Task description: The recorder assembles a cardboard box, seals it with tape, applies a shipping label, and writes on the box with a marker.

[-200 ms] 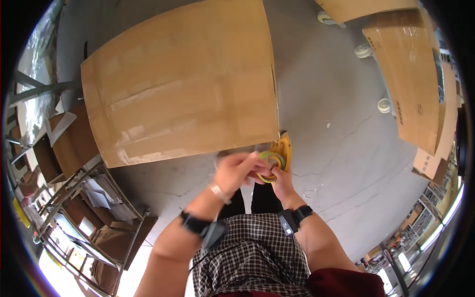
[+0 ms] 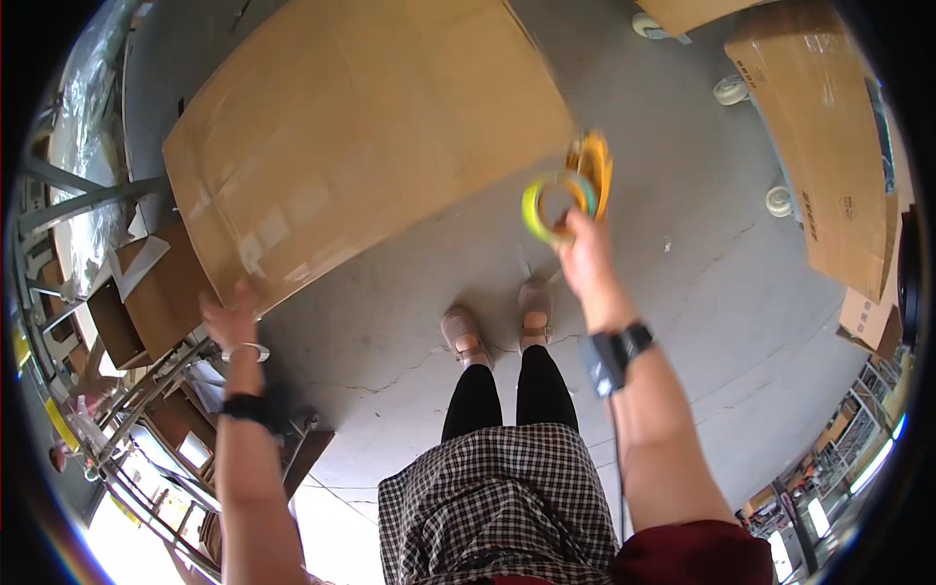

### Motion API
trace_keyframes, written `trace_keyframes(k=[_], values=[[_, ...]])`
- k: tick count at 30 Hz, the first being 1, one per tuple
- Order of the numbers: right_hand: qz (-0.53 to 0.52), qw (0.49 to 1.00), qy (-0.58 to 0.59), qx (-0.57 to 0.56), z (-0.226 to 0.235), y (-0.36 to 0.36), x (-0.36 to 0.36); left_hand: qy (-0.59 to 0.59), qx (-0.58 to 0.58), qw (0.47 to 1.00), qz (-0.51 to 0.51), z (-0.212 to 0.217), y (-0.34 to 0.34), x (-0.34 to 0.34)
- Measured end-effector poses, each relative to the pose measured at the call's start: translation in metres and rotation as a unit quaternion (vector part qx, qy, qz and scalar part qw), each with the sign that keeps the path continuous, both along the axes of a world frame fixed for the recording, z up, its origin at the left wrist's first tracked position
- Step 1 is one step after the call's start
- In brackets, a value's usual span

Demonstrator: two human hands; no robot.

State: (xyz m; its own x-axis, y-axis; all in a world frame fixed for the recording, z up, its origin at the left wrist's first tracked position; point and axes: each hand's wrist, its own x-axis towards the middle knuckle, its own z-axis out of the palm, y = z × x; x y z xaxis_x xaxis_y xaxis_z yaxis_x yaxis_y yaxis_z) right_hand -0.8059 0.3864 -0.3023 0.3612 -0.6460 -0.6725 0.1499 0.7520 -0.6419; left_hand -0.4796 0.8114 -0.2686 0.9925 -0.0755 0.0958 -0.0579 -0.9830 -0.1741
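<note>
Since the earlier frame, both my hands are parting: the left is travelling out to the left, the right is moving forward and to the right, and the large brown cardboard box is swinging so that its near edge is now running aslant.

Left hand (image 2: pixel 232 320): I am holding it loosely open, fingers somewhat apart, at the near left corner of the large brown cardboard box (image 2: pixel 370 136). Motion is blurring it; I cannot tell whether the fingertips are pressing on the cardboard.

Right hand (image 2: pixel 588 261): I am keeping it closed on a yellow-orange tape dispenser (image 2: pixel 601 161), with my thumb lying against the yellow-green ring-shaped tape roll (image 2: pixel 531 209). Dispenser and roll are showing just beside the near right corner of the box; contact between them is unclear.

Surroundings: the box is filling the upper left, over the grey, cracked floor (image 2: pixel 682 322). I am standing in pinkish-brown shoes (image 2: pixel 462 326), both pointing toward the box, and am wearing a black-and-white checked cloth garment (image 2: pixel 497 487). A tall brown printed carton (image 2: pixel 819 146) is standing well apart on the right, a white caster wheel (image 2: pixel 778 202) showing beside it. At far left, crumpled clear plastic wrapping (image 2: pixel 83 136) is hanging behind a grey-green metal bar (image 2: pixel 97 201).
</note>
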Motion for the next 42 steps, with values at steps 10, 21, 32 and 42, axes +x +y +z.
trace_keyframes(k=[10, 21, 32, 42], values=[[0.030, 0.993, 0.083, -0.078, -0.031, 0.008, -0.076, 0.533, -0.471, 0.632, 0.306, -0.014, -0.124, -0.131], [0.243, 0.958, 0.145, 0.055, 0.019, 0.183, -0.114, 0.227, -0.110, 0.812, -0.526, 0.025, -0.351, -0.197], [0.607, 0.752, 0.186, -0.179, 0.065, 0.153, -0.129, 0.162, -0.069, 0.818, -0.548, 0.006, -0.303, -0.212], [0.248, 0.811, 0.529, 0.018, 0.155, 0.030, -0.384, 0.424, -0.334, 0.842, -0.022, 0.087, 0.025, -0.242]])
